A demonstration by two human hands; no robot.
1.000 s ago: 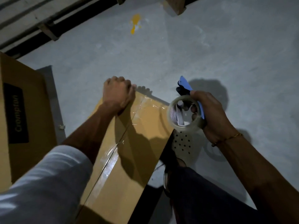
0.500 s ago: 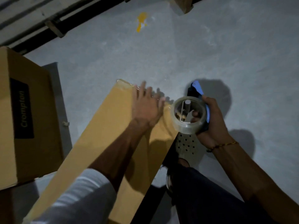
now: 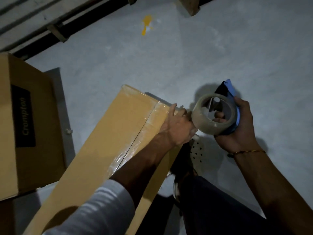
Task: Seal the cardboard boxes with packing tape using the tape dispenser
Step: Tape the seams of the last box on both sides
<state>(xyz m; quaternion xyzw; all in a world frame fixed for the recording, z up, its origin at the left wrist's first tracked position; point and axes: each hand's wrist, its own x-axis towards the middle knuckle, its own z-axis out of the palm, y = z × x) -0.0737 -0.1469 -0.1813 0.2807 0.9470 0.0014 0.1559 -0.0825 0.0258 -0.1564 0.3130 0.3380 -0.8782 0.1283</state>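
A long narrow cardboard box (image 3: 108,141) stands slanted on the grey floor, with clear tape along its seam near the right edge. My left hand (image 3: 177,126) grips the box's far right corner, fingers curled over the edge. My right hand (image 3: 237,131) holds a blue tape dispenser (image 3: 227,107) with a roll of clear tape (image 3: 205,122), just right of the box corner and apart from the box surface.
A larger cardboard box (image 3: 25,124) with a black Crompton label stands at the left. My leg and a perforated shoe (image 3: 196,150) are right of the narrow box. A yellow stain (image 3: 146,24) marks the floor; a wall base and rail run along the top left.
The narrow box has been rotated, showing a taped seam again. My left hand slid to its far right corner. The dispenser in my right hand shifted slightly right and up.
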